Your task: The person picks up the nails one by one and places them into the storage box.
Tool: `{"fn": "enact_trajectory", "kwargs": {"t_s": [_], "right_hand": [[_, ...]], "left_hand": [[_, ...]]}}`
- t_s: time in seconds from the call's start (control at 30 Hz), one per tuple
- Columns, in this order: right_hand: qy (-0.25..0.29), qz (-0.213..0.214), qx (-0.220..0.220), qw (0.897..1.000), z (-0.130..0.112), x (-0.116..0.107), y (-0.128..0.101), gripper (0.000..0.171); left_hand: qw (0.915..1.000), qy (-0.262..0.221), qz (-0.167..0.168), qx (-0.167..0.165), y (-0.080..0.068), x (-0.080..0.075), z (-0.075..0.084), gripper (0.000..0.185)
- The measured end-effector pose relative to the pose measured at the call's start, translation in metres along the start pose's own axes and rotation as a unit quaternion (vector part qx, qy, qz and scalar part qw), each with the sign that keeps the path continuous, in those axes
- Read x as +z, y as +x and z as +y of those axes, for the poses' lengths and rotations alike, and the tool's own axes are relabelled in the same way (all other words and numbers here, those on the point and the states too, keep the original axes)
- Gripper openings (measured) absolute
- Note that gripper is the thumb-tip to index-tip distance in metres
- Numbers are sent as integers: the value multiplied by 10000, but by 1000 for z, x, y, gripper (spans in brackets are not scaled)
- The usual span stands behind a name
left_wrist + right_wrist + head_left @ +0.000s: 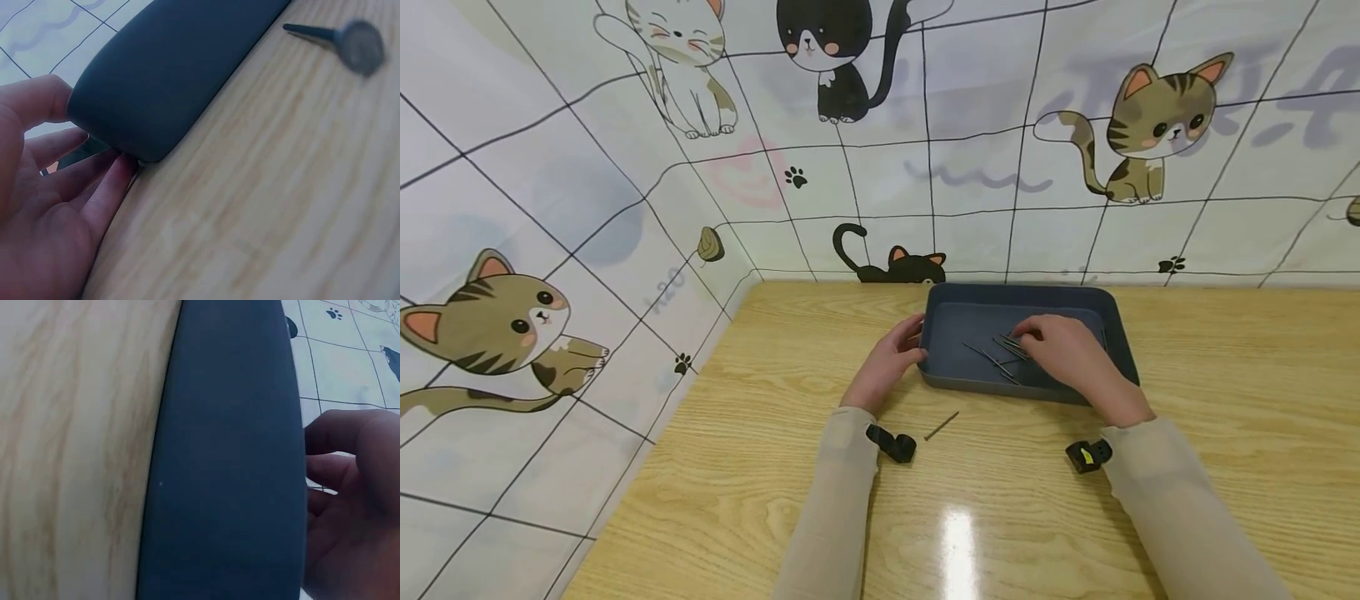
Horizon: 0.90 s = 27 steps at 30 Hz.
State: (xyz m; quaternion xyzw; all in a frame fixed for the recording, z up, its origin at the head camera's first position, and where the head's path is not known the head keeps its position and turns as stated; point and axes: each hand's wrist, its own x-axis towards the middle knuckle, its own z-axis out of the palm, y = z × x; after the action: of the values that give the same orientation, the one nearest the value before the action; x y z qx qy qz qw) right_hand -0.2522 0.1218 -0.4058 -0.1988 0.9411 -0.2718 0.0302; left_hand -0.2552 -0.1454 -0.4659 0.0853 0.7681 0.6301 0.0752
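Observation:
A dark blue-grey rectangular tray point(940, 377) stands on the wooden table. Several thin metal nails point(992, 361) lie loose inside it, toward the middle and front. My left hand point(886, 360) rests against the tray's left outer side; in the left wrist view its thumb and relaxed fingers touch the tray's rounded corner point(156, 81). Over the front wall reaches my right hand point(1070, 350), its bent thumb and fingers pinching a nail among the others. The tray wall point(225, 450) hides those fingertips in the right wrist view. One single nail point(942, 426) lies on the table before the tray.
Behind the tray rises a white cloth wall point(977, 167) with grid lines and cartoon cats, and another stands at the left. The wooden table point(760, 467) extends on both sides of the tray. Small black devices point(895, 444) are worn on both wrists.

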Motion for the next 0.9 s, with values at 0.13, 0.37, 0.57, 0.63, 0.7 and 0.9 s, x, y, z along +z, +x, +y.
{"fn": "enact_trajectory", "kwargs": {"t_s": [0.13, 0.37, 0.57, 0.63, 0.7, 0.9], "right_hand": [[-148, -218, 122, 9996, 4, 3, 1, 35], [-289, -571, 123, 9979, 8, 9, 2, 39], [-460, -600, 151, 9970, 7, 12, 2, 39], [-502, -631, 152, 9966, 8, 13, 1, 39], [-510, -686, 158, 9962, 8, 12, 1, 38], [-486, -807, 186, 9954, 9, 12, 1, 40]], "left_hand": [[10000, -44, -1, -26, 0, 0, 0, 57], [9998, -150, -158, -44, -6, -1, 12, 58], [9997, -143, -181, -35, -14, 0, 26, 58], [9998, -166, -136, -15, -14, 1, 25, 58], [9998, -174, -104, 30, -12, 1, 21, 57], [9996, -232, -159, 87, -10, 2, 17, 57]]}}
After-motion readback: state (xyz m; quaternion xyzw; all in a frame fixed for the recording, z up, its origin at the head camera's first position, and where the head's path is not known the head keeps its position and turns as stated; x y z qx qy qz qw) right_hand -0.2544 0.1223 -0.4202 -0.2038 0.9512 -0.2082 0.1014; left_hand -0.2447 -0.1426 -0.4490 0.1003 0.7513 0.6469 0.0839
